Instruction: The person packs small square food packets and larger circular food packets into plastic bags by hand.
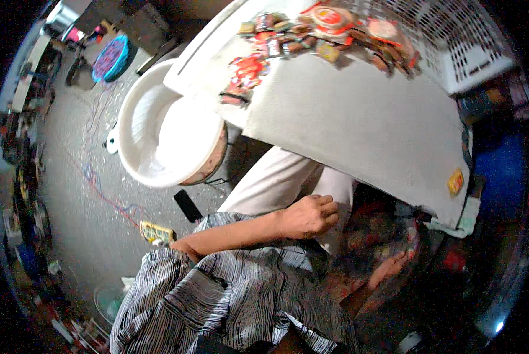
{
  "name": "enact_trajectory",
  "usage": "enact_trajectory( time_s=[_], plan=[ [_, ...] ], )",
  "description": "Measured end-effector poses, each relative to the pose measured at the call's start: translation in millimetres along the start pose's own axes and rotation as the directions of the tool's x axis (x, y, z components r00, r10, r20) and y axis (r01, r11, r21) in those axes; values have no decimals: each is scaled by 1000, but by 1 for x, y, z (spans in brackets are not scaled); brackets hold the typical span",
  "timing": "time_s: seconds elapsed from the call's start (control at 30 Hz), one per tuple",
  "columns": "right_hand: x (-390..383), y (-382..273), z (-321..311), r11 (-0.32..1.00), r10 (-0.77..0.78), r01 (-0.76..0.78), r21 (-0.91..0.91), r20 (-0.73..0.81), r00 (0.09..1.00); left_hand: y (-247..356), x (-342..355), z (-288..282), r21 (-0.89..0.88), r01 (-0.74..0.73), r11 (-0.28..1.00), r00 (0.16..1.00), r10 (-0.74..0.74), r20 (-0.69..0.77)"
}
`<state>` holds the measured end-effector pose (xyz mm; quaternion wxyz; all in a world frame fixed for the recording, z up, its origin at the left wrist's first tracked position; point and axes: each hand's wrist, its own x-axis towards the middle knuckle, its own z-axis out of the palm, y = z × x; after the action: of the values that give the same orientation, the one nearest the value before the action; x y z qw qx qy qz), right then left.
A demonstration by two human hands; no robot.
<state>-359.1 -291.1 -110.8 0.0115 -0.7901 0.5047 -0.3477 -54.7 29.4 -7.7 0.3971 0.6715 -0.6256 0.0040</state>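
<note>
My left hand [314, 217] rests over my lap by my pale-trousered legs [264, 183], fingers curled closed; whatever is inside, if anything, is hidden. My right hand [388, 268] reaches low at the right, in shadow, by a clear bag of small items [368, 236]; its fingers are blurred and I cannot tell their grip. In front of me a pale board [347, 112] bears a pile of small packets [288, 41], round packages [329, 17] and red-and-white wrappers [247, 71]. A single yellow packet [454, 182] lies near the board's right edge.
A white tub [137, 124] stands left of the board, and a white perforated basket [477, 65] at upper right. On the floor are a black phone [186, 205], a yellow power strip [155, 230], cables and a blue basket [108, 59]. Clutter lines the far left.
</note>
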Motion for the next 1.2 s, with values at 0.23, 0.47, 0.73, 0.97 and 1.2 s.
enact_trajectory(
  time_s=[0.23,0.47,0.73,0.97,1.2],
  plan=[
    [72,-224,-22,801,-517,498,332,-34,855,-39,-51,-58,54,283,958,932,-261,-253],
    [88,-322,39,697,-690,616,367,106,716,-82,-147,-140,24,701,713,573,-544,-613],
    [94,-334,83,632,-762,753,182,323,562,-178,-252,-178,119,973,197,228,-881,-413],
    [91,-340,74,631,-761,759,159,318,566,-222,-275,-152,291,939,183,245,-950,-192],
    [92,-339,74,639,-749,762,105,311,586,-230,-288,-142,340,903,264,359,-898,-255]
  ],
)
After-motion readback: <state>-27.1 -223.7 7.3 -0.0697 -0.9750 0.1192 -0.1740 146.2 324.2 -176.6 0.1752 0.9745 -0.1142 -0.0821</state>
